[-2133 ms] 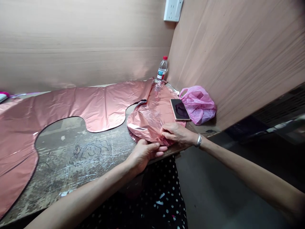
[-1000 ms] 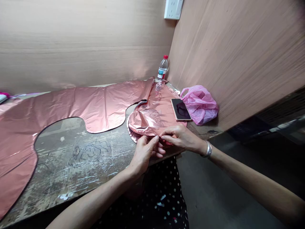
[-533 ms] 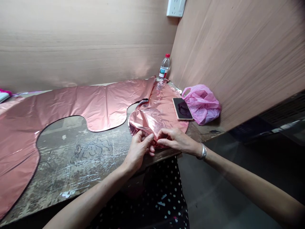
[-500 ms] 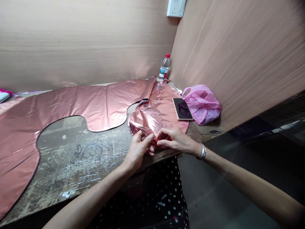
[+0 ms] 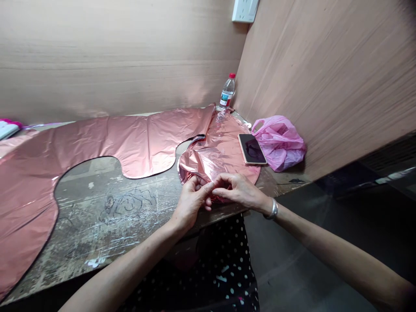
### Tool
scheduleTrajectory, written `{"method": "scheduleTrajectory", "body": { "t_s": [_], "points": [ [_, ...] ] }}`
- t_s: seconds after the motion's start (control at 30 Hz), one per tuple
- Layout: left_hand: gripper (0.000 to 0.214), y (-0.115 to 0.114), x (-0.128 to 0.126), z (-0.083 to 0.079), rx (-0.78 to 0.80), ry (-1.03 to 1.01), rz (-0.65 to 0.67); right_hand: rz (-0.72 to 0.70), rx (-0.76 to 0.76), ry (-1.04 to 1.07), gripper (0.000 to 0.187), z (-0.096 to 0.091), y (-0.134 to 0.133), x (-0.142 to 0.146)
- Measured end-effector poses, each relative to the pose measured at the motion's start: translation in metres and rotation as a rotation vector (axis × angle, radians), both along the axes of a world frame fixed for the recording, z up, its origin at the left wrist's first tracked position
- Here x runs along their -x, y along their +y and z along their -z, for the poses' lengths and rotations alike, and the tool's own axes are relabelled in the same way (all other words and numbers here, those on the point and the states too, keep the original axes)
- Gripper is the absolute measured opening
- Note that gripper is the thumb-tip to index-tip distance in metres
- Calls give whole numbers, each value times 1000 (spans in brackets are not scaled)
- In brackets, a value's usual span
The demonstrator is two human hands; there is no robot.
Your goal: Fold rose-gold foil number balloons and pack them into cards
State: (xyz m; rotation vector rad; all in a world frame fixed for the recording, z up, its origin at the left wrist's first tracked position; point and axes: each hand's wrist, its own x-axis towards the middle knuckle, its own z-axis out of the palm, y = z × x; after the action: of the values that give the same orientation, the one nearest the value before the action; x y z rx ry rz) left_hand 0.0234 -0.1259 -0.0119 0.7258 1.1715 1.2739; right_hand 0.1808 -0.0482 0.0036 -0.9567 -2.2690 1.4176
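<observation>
Through the head camera I see the left hand (image 5: 191,199) and the right hand (image 5: 238,190) together, just below the middle of the frame, at the near edge of the pink foil sheet (image 5: 94,136). The foil sheet runs along the counter (image 5: 123,225) from the left edge of the frame to right of centre, and its rounded end lies under the hands. The left fingers are pinched on that edge, thumb on top; the right thumb and forefinger close on it too, their tips meeting the left thumb. I cannot tell exactly which layers each pinches.

Two seconds ago the right fingers pressed farther right on the foil and the left fingertips sat apart from them; now both hands have worked leftward along the edge. A second ago a wider strip of the lower layer showed at the lower left of the rounded end; now I see only a thin rim.

The phone (image 5: 252,149) remains on the foil, right of centre, against the pink bag (image 5: 281,145). The bottle (image 5: 227,93) stands upright behind, in the corner. Everything sits slightly farther right in my frame.
</observation>
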Motion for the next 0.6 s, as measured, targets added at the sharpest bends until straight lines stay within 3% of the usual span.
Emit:
{"method": "scheduleTrajectory", "body": {
  "t_s": [0.17,0.37,0.6],
  "points": [
    [41,0,0,-3,5,-16,0,25,-52,-26,17,0,-1,0],
    [42,2,-1,-5,8,-6,16,13,-10,-11,17,-4,-4,2],
    [38,3,-2,-5,9,-4,15,92,-24,-19,13,-2,-6,3]
  ]
}}
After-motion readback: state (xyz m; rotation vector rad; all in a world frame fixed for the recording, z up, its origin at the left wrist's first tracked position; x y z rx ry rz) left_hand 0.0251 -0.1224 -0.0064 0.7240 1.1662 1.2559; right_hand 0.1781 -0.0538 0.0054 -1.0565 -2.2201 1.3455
